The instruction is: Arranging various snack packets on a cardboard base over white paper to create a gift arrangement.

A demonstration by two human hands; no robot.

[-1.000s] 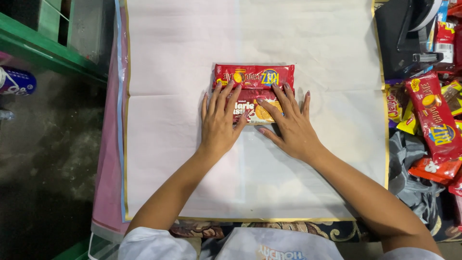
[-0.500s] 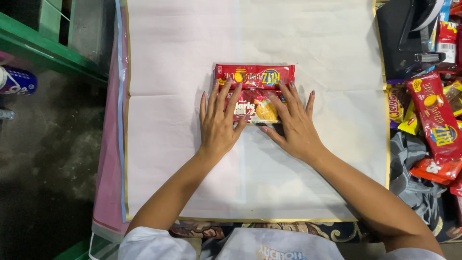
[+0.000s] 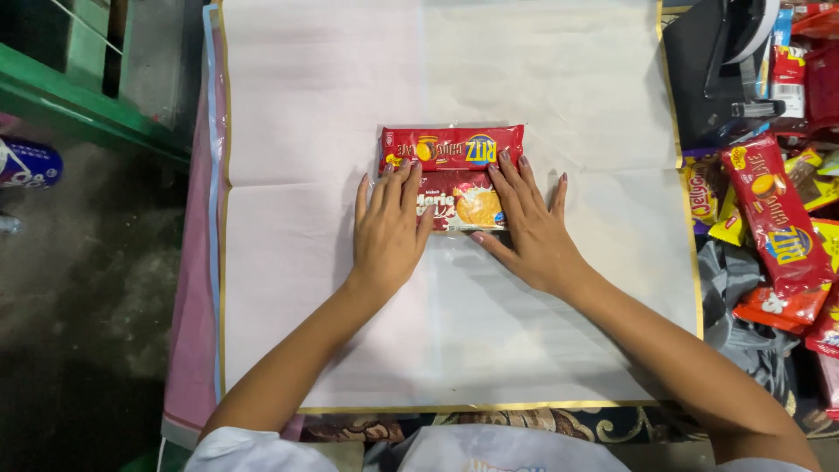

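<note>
Two red biscuit packets lie side by side on a large sheet of white paper (image 3: 306, 105). The far packet (image 3: 450, 147) is a long red one with yellow and blue print. The near packet (image 3: 459, 208) shows a round biscuit picture. My left hand (image 3: 387, 232) lies flat with its fingers spread over the near packet's left end. My right hand (image 3: 529, 227) rests flat over its right end, fingertips reaching the far packet. Neither hand grips anything.
The paper covers a table with a pink cloth edge (image 3: 188, 332) on the left. At the right, a heap of snack packets (image 3: 778, 218) and a black device (image 3: 721, 70) crowd the paper's edge. A green frame (image 3: 79, 105) stands at the far left above the floor.
Both hands have shifted only slightly on the near packet, and the view has moved a little. The packets stay in place.
</note>
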